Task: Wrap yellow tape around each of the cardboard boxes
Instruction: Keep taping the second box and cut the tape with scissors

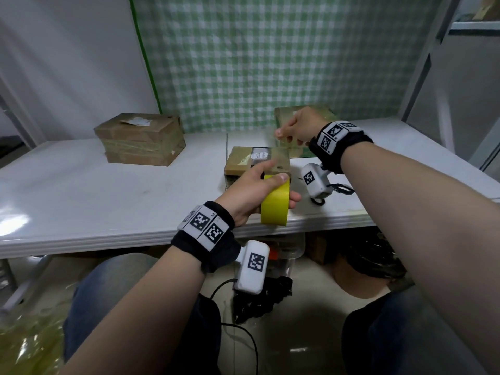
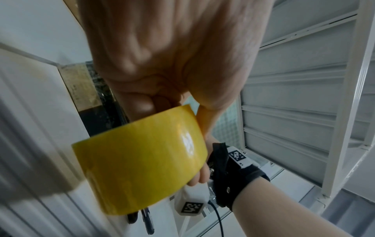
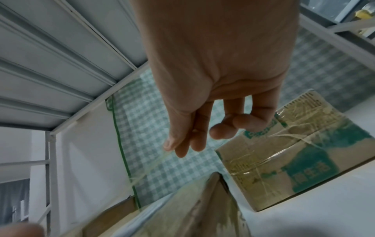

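Sitting at the far left of the white surface, well apart from everything else, is a brown cardboard box with a torn white label on top, its sides already showing glossy bands of tape. Moving rightward, the left hand is hovering over the near edge of the surface, its fingers and thumb curling round a wide roll of yellow tape; the left wrist view is showing the roll filling the lower frame with the fingers tucking in behind it. Just beyond that hand, a small flat brown cardboard box with a white printed label is lying near the middle of the surface, and a sheet of pulled-out translucent tape is stretching above it from the roll up to the right hand. The right hand is pinching the free end of this strip between thumb and fingertips, raised above the surface. Behind it, a brown cardboard box with green print is sitting against the green-and-white checked cloth, criss-crossed with shiny tape. Both wrists are wearing black bands carrying white marker blocks.
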Tool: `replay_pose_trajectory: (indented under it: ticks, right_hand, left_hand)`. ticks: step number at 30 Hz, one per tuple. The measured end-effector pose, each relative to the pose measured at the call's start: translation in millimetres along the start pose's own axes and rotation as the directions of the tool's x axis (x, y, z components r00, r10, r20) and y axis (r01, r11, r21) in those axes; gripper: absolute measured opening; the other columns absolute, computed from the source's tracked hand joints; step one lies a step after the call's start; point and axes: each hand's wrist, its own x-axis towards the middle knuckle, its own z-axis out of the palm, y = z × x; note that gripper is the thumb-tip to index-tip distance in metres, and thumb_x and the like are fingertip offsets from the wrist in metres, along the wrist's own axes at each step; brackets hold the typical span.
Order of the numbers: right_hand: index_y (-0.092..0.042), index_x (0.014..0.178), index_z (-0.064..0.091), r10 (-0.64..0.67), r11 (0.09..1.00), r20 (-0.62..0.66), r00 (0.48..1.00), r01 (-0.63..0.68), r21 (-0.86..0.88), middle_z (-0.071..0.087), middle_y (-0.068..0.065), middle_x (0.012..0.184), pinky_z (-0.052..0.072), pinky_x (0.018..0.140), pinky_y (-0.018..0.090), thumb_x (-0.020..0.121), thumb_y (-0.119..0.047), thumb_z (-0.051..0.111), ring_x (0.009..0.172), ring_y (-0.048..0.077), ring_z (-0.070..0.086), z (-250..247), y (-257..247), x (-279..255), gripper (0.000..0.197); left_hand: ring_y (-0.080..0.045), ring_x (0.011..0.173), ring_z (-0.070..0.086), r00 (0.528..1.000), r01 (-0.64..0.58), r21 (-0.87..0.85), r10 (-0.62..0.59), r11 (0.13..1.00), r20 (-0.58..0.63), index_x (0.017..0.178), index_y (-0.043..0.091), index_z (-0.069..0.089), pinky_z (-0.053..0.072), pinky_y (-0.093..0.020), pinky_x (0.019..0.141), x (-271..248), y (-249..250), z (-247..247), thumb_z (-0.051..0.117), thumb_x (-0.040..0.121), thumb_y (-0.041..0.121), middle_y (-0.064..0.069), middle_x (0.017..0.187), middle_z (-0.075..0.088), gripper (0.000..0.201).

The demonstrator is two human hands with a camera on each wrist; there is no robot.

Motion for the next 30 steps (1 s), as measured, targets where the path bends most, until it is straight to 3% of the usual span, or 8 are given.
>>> replay_pose_trajectory:
  ticks: [3,8,18,21,23,26,28,30]
  right_hand:
    - [-0.015,0.081,0.079,0.019,1.0,0.015,1.0,-0.019,-0.003,0.07,-0.002,0.072,0.044,0.048,0.019,0.085,-0.032,0.082,0.052,0.009,0.05,7,7,6,0.018]
    - [-0.01,0.096,0.081,0.013,1.0,-0.005,1.0,-0.013,0.01,0.069,-0.004,0.073,0.042,0.05,0.016,0.084,-0.033,0.083,0.053,0.003,0.052,17,22,14,0.026]
    - [-0.008,0.096,0.081,-0.001,1.0,-0.014,1.0,0.001,-0.018,0.071,0.0,0.074,0.045,0.057,0.02,0.087,-0.031,0.08,0.065,0.011,0.058,28,35,17,0.024]
    - [-0.007,0.093,0.081,-0.031,0.992,0.014,0.999,0.033,-0.123,0.072,0.005,0.08,0.044,0.055,0.022,0.093,-0.037,0.072,0.061,0.013,0.056,28,34,12,0.031]
    - [-0.005,0.094,0.077,0.0,0.963,0.094,0.996,0.025,-0.267,0.072,0.01,0.088,0.043,0.056,0.025,0.1,-0.046,0.059,0.059,0.014,0.055,27,31,7,0.045]
    - [-0.001,0.115,0.068,0.058,0.934,0.143,0.988,-0.004,-0.356,0.071,0.018,0.111,0.05,0.071,0.035,0.103,-0.059,0.041,0.084,0.03,0.067,23,33,5,0.065]
    - [-0.004,0.13,0.06,-0.032,0.964,0.068,0.997,0.049,-0.26,0.065,0.016,0.127,0.048,0.07,0.031,0.102,-0.053,0.048,0.095,0.028,0.064,18,33,0,0.057]
    - [-0.01,0.137,0.057,-0.162,0.984,-0.045,0.986,0.158,-0.08,0.061,0.007,0.136,0.046,0.079,0.02,0.098,-0.043,0.062,0.11,0.019,0.059,13,33,-13,0.051]
  left_hand:
    - [-0.025,0.076,0.076,1.0,0.01,0.004,-0.01,1.0,-0.002,0.16,0.021,0.018,0.061,-0.032,0.061,3,0,0,0.054,0.105,0.02,-0.017,0.093,0.078,0.065]
    - [-0.025,0.078,0.076,1.0,0.024,0.017,-0.024,1.0,-0.007,0.16,0.022,0.015,0.063,-0.035,0.065,10,-1,1,0.054,0.105,0.021,-0.017,0.095,0.078,0.067]
    - [-0.024,0.083,0.076,0.998,0.063,0.066,-0.063,0.996,-0.006,0.161,0.021,0.015,0.061,-0.04,0.076,16,-5,1,0.054,0.105,0.022,-0.015,0.096,0.078,0.068]
    - [-0.026,0.083,0.076,0.997,0.076,0.078,-0.076,0.994,-0.002,0.161,0.022,0.012,0.062,-0.04,0.074,17,-6,1,0.055,0.105,0.022,-0.016,0.096,0.078,0.07]
    - [-0.027,0.083,0.076,0.996,0.087,0.077,-0.087,0.993,0.001,0.162,0.025,0.01,0.062,-0.04,0.073,18,-7,1,0.055,0.105,0.021,-0.016,0.097,0.078,0.072]
    - [-0.03,0.087,0.077,0.994,0.109,0.07,-0.111,0.992,0.017,0.161,0.031,0.008,0.062,-0.043,0.075,18,-8,1,0.056,0.104,0.019,-0.016,0.1,0.078,0.075]
    - [-0.032,0.089,0.076,0.992,0.119,0.063,-0.121,0.991,0.023,0.16,0.035,0.009,0.062,-0.046,0.079,18,-8,0,0.057,0.104,0.018,-0.016,0.102,0.077,0.076]
    - [-0.033,0.089,0.076,0.992,0.124,0.055,-0.125,0.991,0.021,0.16,0.036,0.009,0.062,-0.047,0.08,19,-9,-1,0.057,0.103,0.018,-0.015,0.103,0.078,0.076]
